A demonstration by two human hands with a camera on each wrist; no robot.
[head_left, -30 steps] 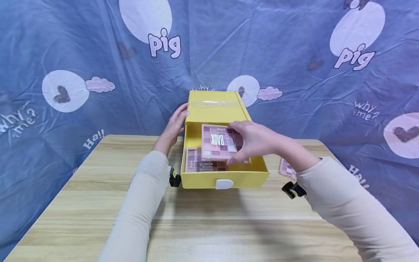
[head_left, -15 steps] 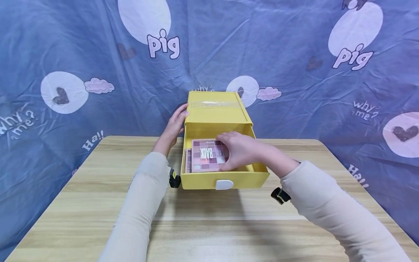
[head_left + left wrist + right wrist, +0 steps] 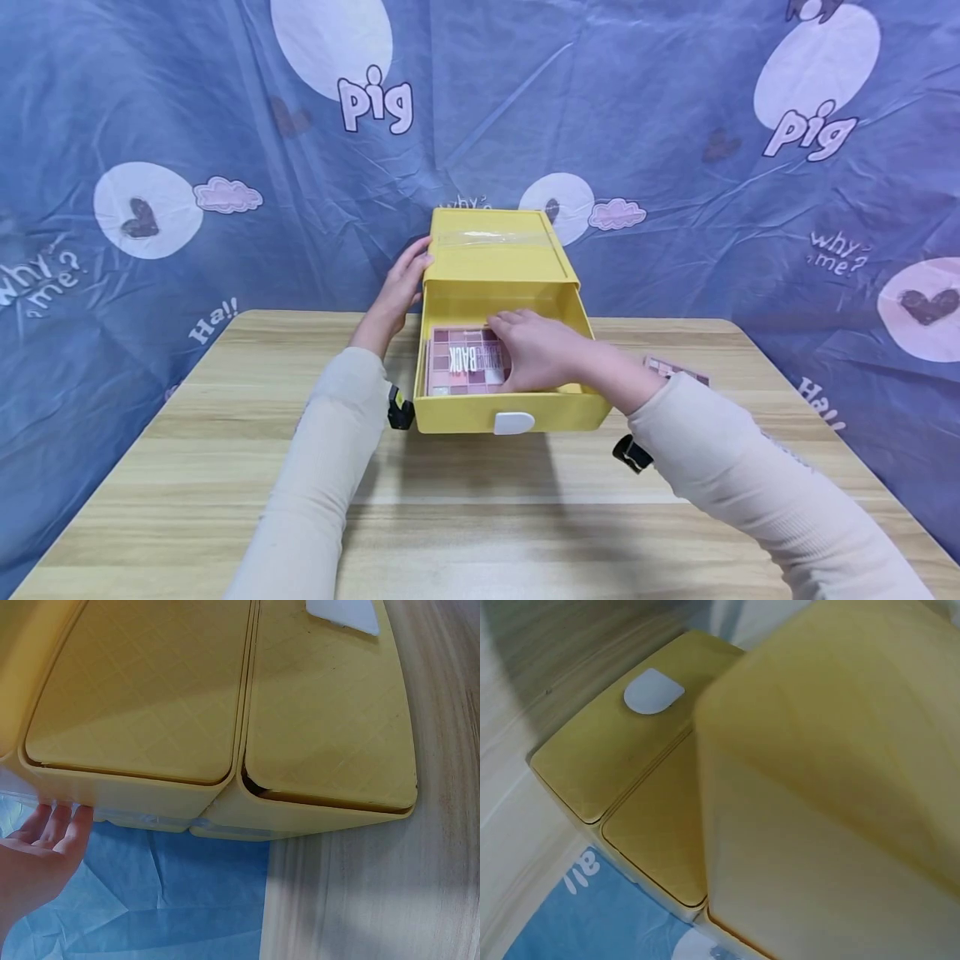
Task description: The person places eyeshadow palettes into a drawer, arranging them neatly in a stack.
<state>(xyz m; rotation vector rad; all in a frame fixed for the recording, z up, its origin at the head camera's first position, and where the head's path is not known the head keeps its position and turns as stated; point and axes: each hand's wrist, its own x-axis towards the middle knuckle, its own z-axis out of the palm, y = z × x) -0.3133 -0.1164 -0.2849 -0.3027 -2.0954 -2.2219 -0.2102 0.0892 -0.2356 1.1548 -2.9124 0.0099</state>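
Note:
An eyeshadow palette (image 3: 467, 363) with a clear lid marked "BACK" lies in the left part of a pulled-out yellow drawer (image 3: 480, 414), on top of another palette that it covers. My right hand (image 3: 542, 350) grips its right side, thumb at the near edge and fingers at the far one. The right wrist view shows the drawer's outside but not the hand. My left hand (image 3: 395, 292) rests against the left side of the yellow drawer cabinet (image 3: 495, 250). In the left wrist view its straight fingers (image 3: 73, 829) touch the cabinet's side wall.
Another palette (image 3: 675, 369) lies on the wooden table (image 3: 225, 467) right of the cabinet, partly hidden by the right arm. Lower drawer fronts (image 3: 330, 712) sit beneath the open one. A blue patterned cloth (image 3: 225, 100) hangs behind the table.
My right hand has lowered the palette into the drawer, moving it left and toward me over the palette lying there. The left hand and drawer stay put.

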